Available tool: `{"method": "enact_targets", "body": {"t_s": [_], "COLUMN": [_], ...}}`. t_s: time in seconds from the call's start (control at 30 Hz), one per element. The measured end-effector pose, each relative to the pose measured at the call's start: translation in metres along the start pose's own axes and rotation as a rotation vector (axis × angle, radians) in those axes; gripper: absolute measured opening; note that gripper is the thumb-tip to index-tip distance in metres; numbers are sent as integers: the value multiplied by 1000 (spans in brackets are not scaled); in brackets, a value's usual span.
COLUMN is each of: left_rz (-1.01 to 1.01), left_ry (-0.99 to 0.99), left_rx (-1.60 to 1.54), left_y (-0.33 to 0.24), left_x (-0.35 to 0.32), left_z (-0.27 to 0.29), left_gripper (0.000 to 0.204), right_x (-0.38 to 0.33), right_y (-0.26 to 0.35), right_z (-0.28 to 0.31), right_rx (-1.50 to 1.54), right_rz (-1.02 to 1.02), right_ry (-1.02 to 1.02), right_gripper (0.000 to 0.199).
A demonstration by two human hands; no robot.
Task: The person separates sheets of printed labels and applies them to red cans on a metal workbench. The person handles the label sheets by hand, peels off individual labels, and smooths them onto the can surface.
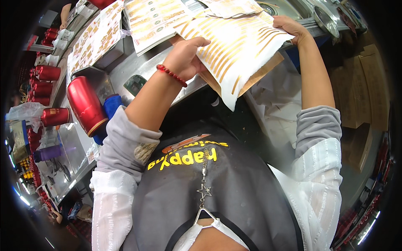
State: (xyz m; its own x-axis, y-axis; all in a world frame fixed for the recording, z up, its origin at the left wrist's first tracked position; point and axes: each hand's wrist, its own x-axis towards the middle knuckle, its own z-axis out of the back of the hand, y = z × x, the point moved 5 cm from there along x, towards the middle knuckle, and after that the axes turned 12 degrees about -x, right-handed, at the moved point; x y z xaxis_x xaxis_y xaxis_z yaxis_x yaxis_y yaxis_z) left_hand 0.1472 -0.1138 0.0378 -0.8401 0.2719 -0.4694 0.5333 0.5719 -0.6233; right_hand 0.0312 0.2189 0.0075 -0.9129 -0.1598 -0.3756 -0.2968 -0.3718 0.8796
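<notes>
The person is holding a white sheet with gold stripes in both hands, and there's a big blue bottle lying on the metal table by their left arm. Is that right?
Almost. The big bottle lying on the metal table by the left arm is red, not blue, as the head view shows. The rest holds: the left hand and the right hand both hold the white sheet with gold stripes.

A grey metal tabletop [138,69] runs along the left, crowded with red canisters [86,104] and printed sheets [94,39]. To the right stand brown cardboard boxes [360,92] — low on the floor. The edges lie dark — a bright strip of light [368,228] shows lower right.
</notes>
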Motion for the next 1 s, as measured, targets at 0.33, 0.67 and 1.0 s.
{"method": "enact_targets", "body": {"t_s": [0.33,0.67,1.0], "left_rz": [-52,-82,-421], "left_ry": [-108,35,91], "left_rx": [175,233,1077], "left_y": [1,7,-62], "left_x": [-2,-13,-50], "left_z": [43,48,51], "left_gripper": [25,21,66], "right_x": [-42,-44,-122], "right_y": [7,3,18], "right_z": [-50,-35,24], "right_rx": [-14,-457,-731], "right_rz": [51,47,39], "right_ry": [2,-34,-459], "right_gripper": [17,39,43]}}
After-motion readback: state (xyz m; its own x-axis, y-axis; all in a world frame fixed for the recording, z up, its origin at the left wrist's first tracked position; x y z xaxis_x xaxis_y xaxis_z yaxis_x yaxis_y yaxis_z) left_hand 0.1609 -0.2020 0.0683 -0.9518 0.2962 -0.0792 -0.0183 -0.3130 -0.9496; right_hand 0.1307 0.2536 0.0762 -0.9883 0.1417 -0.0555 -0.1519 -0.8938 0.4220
